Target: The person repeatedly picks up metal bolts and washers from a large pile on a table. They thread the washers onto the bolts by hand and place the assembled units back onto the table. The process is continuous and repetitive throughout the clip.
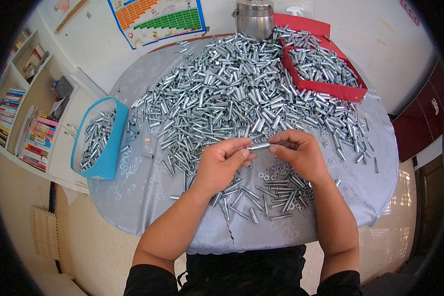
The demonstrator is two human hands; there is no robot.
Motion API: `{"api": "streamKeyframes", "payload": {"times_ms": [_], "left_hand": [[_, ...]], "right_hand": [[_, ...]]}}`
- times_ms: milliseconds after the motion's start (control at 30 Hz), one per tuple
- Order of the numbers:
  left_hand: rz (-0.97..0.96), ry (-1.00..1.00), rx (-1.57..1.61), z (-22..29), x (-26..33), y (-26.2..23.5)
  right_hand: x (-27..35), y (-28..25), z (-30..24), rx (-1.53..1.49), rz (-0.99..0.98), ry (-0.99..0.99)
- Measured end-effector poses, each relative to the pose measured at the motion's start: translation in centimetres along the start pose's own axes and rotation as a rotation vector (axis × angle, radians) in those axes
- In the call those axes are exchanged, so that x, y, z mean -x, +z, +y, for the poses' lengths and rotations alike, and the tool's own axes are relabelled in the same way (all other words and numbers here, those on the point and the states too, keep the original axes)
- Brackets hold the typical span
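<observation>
A shiny metal expansion bolt (pixel 259 146) lies nearly level between my two hands, over the near side of the big heap. Its left end meets the fingertips of my left hand (pixel 225 164), which are closed in a pinch. At the other end, the thumb and fingers of my right hand (pixel 301 154) grip it. Below the hands, loose bolts (pixel 281 195) are scattered, with small washers (pixel 269 175) among them. Beyond spreads a large heap of metal sleeves and bolts (pixel 222 93). Fingers partly hide the bolt's ends.
A blue box (pixel 114 148) of metal parts stands at the left table edge. At the back right sits a red box (pixel 330 91), also full, beside a steel pot (pixel 254 20). A grey cloth (pixel 133 197) covers the round table. Bookshelves (pixel 32 98) stand left.
</observation>
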State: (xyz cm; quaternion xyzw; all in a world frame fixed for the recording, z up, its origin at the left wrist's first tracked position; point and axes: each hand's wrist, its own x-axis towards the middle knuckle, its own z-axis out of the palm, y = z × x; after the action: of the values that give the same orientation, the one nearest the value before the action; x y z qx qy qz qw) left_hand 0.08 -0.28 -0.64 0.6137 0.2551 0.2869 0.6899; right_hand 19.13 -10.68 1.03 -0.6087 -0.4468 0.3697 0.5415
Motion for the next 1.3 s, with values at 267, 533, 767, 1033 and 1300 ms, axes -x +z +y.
{"api": "streamKeyframes", "payload": {"times_ms": [267, 533, 767, 1033, 1300], "left_hand": [[-0.015, -0.008, -0.046, -0.3, 0.1, 0.1], [0.097, 0.024, -0.017, -0.1, 0.1, -0.1], [0.101, -0.009, -0.016, 0.2, 0.1, 0.0], [0.097, 0.027, -0.013, -0.4, 0.0, -0.1], [0.108, -0.014, -0.054, 0.1, 0.1, 0.1]], "right_hand": [[0.0, 0.2, 0.2, 0.202, 0.09, -0.107], [-0.4, -1.3, 1.6, 0.819, 0.037, -0.405], [0.1, -1.3, 1.0, 0.87, -0.12, -0.396], [-0.4, -1.3, 1.1, 0.747, -0.042, -0.372], [-0.3, -0.4, 1.6, 0.881, -0.136, -0.386]]}}
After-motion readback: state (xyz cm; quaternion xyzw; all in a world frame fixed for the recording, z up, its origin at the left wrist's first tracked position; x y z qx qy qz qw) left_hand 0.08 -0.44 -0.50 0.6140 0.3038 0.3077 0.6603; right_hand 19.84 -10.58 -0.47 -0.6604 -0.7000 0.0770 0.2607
